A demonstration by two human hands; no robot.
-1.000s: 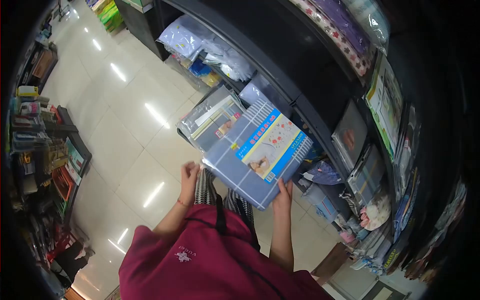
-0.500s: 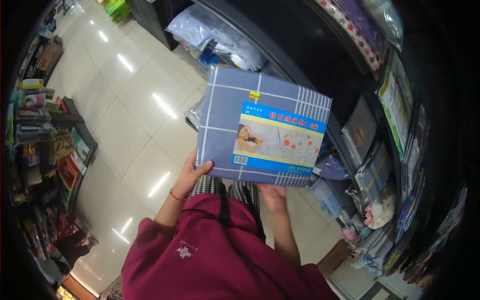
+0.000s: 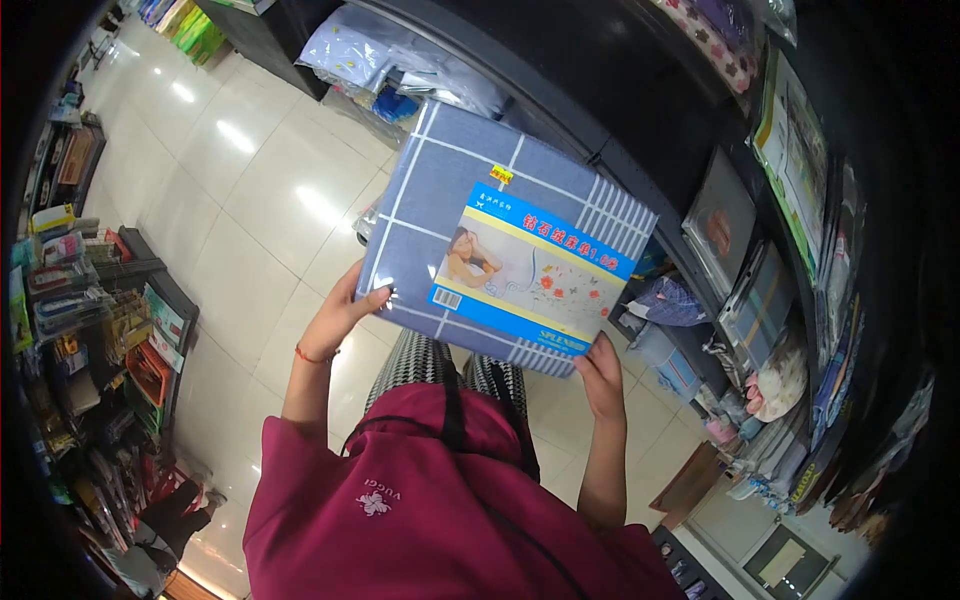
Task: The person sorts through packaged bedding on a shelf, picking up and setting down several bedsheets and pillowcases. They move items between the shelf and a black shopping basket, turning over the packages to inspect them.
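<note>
A packaged bed sheet [image 3: 510, 245], blue-grey with white check lines, is held up in front of my body, its flat face toward me and tilted. Its blue and yellow paper label carries a picture of a person and flowers, with a small yellow sticker above. My left hand [image 3: 343, 315] grips the lower left corner, thumb on the front and fingers hidden behind. At the lower right edge my right hand [image 3: 602, 374] pinches the pack, thumb on the front face.
Dark shelving [image 3: 560, 130] with wrapped textiles runs along the right. Clear-bagged fabric [image 3: 345, 50] lies on a low shelf ahead. More packaged goods fill a rack [image 3: 150, 290] on the left. Pale shiny floor tiles [image 3: 255, 190] lie between.
The bed sheet has turned clockwise and shifted slightly left and down. My right hand has moved from beneath its bottom edge to its lower right corner, thumb now on the front.
</note>
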